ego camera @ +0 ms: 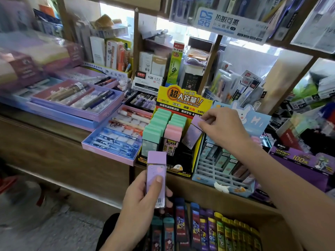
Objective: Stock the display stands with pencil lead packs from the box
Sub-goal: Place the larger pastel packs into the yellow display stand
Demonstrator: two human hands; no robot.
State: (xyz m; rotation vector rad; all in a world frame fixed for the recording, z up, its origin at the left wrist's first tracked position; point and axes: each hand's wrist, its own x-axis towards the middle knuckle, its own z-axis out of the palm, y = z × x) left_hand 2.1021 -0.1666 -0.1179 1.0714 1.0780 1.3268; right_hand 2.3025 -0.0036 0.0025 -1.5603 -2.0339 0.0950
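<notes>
Plastic, likely light, stiff and slick, one lilac pack [156, 178] is gripped low on its body by the left hand [143, 201] above the box [275, 225], while the right hand [224, 129] pinches a second pack [192, 136] by its cap, tilted over the display stand [181, 100] at the tabletop's [59, 129] front edge.

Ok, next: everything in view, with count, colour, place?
Yellow stand: one, yellow-black, mid counter.
Blue stand: one, pale blue, right of yellow stand.
Green packs: several, mint, in yellow stand.
Pink pack: one, pink, in yellow stand.
Upper pack: one, lilac, tilted at yellow stand's right side.
Lower pack: one, lilac, before yellow stand.
Box: one, cardboard, bottom right.
Boxed packs: many, multicoloured, inside box.
Pen trays: several, purple-pink, counter left.
Left hand: one, grips lower pack.
Right hand: one, pinches upper pack.
</notes>
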